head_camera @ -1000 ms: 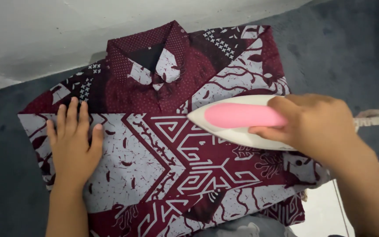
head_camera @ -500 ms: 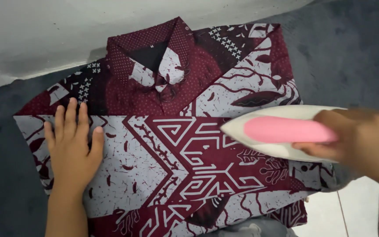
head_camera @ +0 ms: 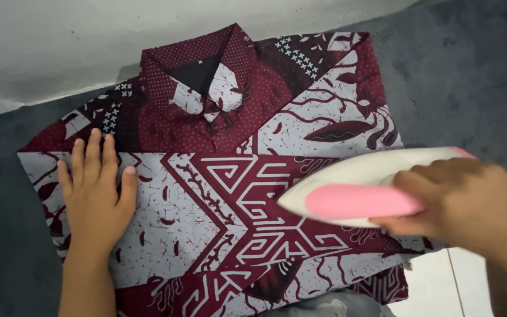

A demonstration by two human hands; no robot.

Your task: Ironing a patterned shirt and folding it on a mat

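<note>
shirt (head_camera: 206, 194), maroon and white with a batik-like geometric and leaf pattern, lying folded and face up on a dark blue-grey carpet (head_camera: 459, 76); collar (head_camera: 198, 67) toward the far edge of the carpet, close to the pale wall (head_camera: 89, 41), hem toward the near edge. the buttoned placket runs down from the collar to a broad patterned band that crosses the chest.

iron (head_camera: 359, 185), white body with a pink handle, resting sole-down on the right part of the shirt, its pointed nose directed toward the shirt's middle and its rear end reaching out beyond the shirt's right side.

right hand (head_camera: 459, 196) closed around the rear of the pink handle, fingers curled together over the top and the thumb underneath; slightly blurred.

left hand (head_camera: 95, 196) laid flat, palm down, on the white-ground part of the shirt near its left side; four fingers extended and held close together, pointing toward the far edge, thumb set slightly apart to the right. the two hands are well apart, with the central angular motif between them.

white tiled floor (head_camera: 435, 287) visible past the carpet's near right corner.
</note>
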